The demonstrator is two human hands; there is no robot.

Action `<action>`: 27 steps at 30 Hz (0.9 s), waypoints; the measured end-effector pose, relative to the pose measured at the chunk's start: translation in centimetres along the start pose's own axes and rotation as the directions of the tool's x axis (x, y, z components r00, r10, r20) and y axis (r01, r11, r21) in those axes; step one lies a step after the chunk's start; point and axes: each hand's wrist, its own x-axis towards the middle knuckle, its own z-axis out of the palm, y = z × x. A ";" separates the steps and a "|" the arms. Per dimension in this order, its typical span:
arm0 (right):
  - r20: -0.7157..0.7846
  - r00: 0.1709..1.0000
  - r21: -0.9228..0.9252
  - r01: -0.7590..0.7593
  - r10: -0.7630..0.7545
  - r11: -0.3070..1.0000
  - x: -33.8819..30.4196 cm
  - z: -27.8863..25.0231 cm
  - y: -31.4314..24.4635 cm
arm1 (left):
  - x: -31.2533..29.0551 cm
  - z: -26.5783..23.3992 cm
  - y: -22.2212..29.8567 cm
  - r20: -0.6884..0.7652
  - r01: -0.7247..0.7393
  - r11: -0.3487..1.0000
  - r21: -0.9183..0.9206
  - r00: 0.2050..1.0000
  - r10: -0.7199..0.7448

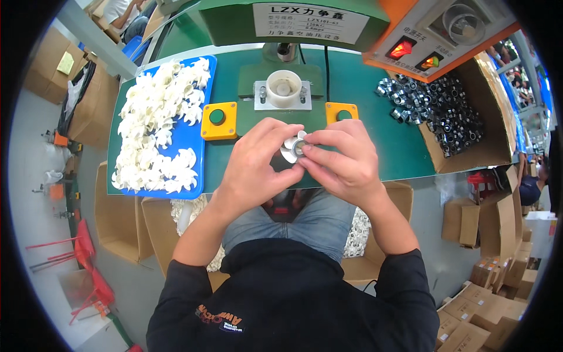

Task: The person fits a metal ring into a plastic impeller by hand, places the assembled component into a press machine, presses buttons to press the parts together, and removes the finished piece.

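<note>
Just above my lap, at the table's front edge, both hands meet around one small piece. My left hand (252,164) is closed, pinching a white bladed plastic part (288,155) that looks like a small impeller. Against its middle sits a silvery metal ring (298,148), gripped by the fingertips of my right hand (350,163). My fingers hide how far the ring is seated. Beyond the hands, a white round fixture cup (284,88) stands on a metal plate of the green press (249,82).
Many similar white parts lie on a blue tray (200,161) at left. Yellow button boxes (220,121) flank the fixture. Metal rings (451,108) spill from a cardboard box (498,100) at right. An orange-framed control box (440,35) overhangs the back right. Cartons with white parts (356,234) flank my legs.
</note>
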 end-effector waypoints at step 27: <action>0.055 0.998 0.040 -0.022 0.020 0.999 0.3 -0.1 1.1 | 1.0 0.2 -0.3 -0.030 0.007 0.998 0.060 1.000 -0.005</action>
